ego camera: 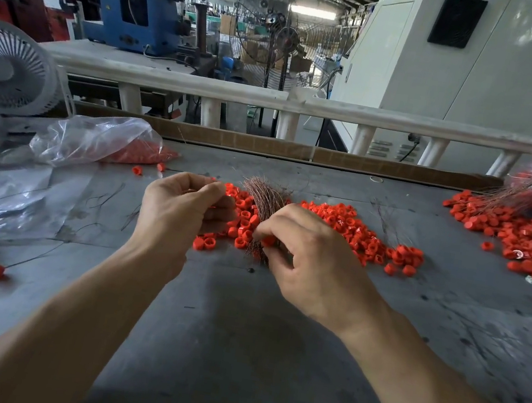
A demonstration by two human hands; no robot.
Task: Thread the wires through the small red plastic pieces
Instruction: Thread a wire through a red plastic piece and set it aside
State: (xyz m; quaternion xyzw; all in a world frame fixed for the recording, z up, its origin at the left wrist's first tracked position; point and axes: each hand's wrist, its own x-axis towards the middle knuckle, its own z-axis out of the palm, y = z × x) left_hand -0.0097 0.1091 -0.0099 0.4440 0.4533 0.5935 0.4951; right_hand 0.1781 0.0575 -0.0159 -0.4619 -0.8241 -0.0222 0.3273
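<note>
Head view: right hand (314, 263) pinches a red plastic piece (268, 240) against the copper wire bundle (266, 201); left hand (180, 209) grip curls, contents unclear. Loose pieces (357, 228) on worktop (237, 335). Isolate one wire, align with hole.

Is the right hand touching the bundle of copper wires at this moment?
Touching. The head view shows the right hand with its fingers curled against the wire bundle, pinching a red piece right at the strands, with no gap visible.
</note>
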